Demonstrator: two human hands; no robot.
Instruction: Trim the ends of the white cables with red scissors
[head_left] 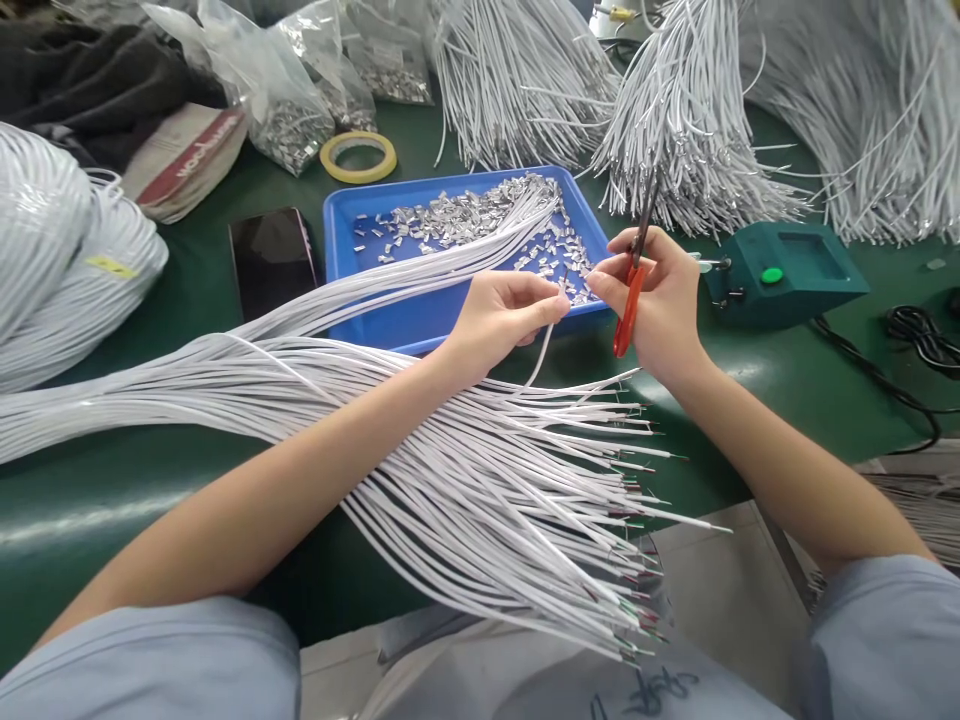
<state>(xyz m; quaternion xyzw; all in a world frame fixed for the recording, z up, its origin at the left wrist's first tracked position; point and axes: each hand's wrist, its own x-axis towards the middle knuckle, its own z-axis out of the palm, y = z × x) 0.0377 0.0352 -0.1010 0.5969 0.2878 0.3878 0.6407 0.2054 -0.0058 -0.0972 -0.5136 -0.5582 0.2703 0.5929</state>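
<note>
My left hand (510, 315) pinches the end of one white cable (541, 355) above the front edge of a blue tray (390, 325). Close to its right, my right hand (652, 300) holds red-handled scissors (630, 310), their dark blades pointing up and away. Its thumb and forefinger are near the left fingertips; whether a small part is between them is too small to tell. Small silvery metal pieces (457, 215) lie in the tray, with a bundle of white cables (450, 262) resting over them. Below my hands spreads a larger fan of white cables (480, 450) with stripped ends.
A phone (274, 262) and yellow tape roll (358, 158) lie left of the tray. A green device (787, 275) with a button stands right. Bags of metal pieces (289, 125) and hanging cable bundles (675, 130) line the back. A cable coil (67, 250) sits left.
</note>
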